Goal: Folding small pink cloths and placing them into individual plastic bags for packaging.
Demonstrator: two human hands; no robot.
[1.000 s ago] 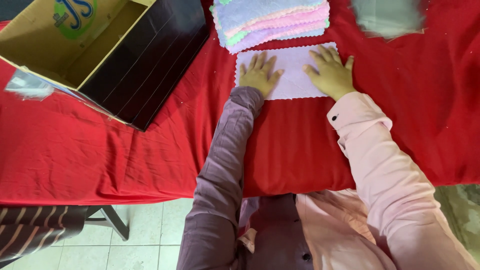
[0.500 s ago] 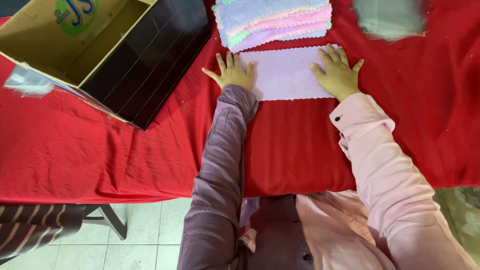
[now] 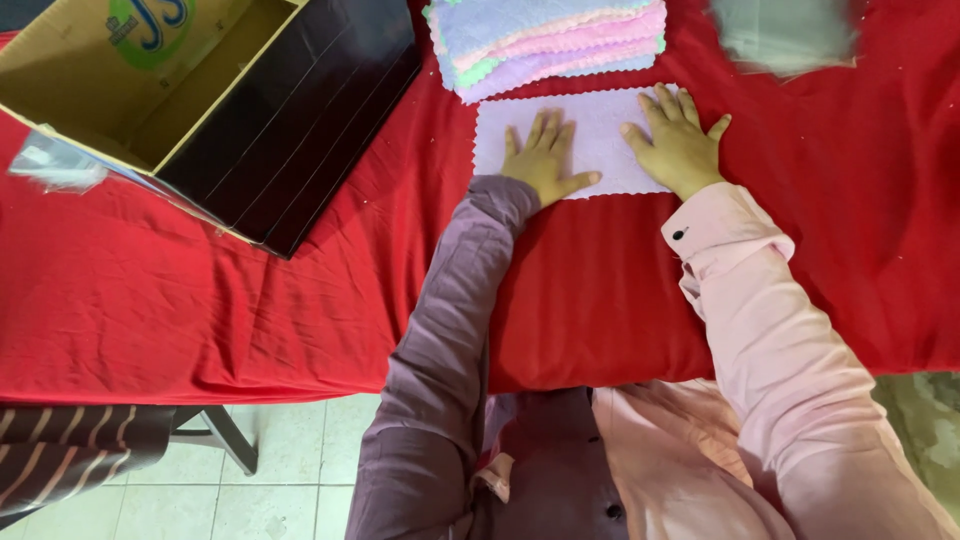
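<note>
Lilac cloth (image 3: 590, 135) lies flat on red tablecloth (image 3: 200, 300); left hand (image 3: 543, 160) and right hand (image 3: 677, 143) press it, fingers spread.

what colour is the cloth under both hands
Pale lilac, with a scalloped edge: the flat cloth lies on the red tablecloth; the head view shows it best.

The left arm wears a dusty purple sleeve (image 3: 440, 330). The right sleeve (image 3: 770, 340) is pale pink, with a dark-buttoned cuff (image 3: 720, 225).

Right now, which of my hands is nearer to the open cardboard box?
Left. The left hand lies flat on the lilac cloth, on the cardboard box's side; the right hand rests on the cloth's far end.
</note>
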